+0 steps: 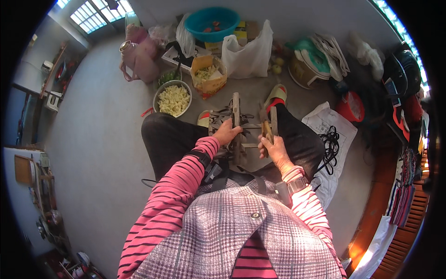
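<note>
Between my bent knees is a wooden frame (236, 106) with pale flat straps (251, 126) running crosswise and dark straps tangled at its left side. My left hand (226, 132) is closed on the frame's upright wooden bar, near its middle. A short yellow-brown wooden stick (267, 129) rises from my right hand (275, 148), whose fingers are closed round its lower end. Just beside that stick stands a second, greyer wooden bar (273, 120). I cannot tell whether the stick touches it. The frame's lower part is partly hidden by my hands.
Beyond my feet are a metal bowl of pale cut pieces (174, 100), a yellow-orange bag (209, 83), a white plastic bag (247, 53), a teal basin (212, 23) and a round tub (306, 67). Black cord (331, 148) lies on a white sack (329, 174) at right, near a red bucket (350, 108).
</note>
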The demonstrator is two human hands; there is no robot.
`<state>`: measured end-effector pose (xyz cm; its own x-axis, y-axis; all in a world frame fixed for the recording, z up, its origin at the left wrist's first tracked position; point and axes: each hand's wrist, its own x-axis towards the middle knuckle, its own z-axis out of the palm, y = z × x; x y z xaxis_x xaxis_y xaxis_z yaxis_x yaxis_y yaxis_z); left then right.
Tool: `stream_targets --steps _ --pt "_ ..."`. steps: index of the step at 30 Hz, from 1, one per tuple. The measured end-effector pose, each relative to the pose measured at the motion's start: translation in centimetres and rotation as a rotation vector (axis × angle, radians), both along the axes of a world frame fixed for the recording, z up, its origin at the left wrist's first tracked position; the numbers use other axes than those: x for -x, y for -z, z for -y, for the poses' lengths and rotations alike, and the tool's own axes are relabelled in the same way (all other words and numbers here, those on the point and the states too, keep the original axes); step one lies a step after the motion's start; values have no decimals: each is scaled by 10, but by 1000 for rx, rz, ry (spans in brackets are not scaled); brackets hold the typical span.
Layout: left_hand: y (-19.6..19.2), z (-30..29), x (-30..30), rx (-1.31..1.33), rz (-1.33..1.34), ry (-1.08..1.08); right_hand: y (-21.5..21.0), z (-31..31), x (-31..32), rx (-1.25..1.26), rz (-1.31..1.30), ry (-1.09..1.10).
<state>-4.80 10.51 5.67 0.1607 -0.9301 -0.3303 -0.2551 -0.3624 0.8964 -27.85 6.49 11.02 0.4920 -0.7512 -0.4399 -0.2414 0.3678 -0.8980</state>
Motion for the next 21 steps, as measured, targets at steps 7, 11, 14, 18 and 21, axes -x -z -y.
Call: stream_targets --steps 7,11,14,18,21 --pt "13 0 -6 -8 62 51 2 -3 9 -21 -27 -140" --pt "14 -1 -7 -14 -20 64 6 -2 14 300 -226 -275" --pt "13 -3 -5 -27 -123 32 5 -5 21 364 -329 -356" --pt "12 -6 -5 -118 -142 19 -4 -11 23 528 -515 -444" --pt "9 -6 -7 -160 -152 3 -11 -14 23 484 -574 -474"
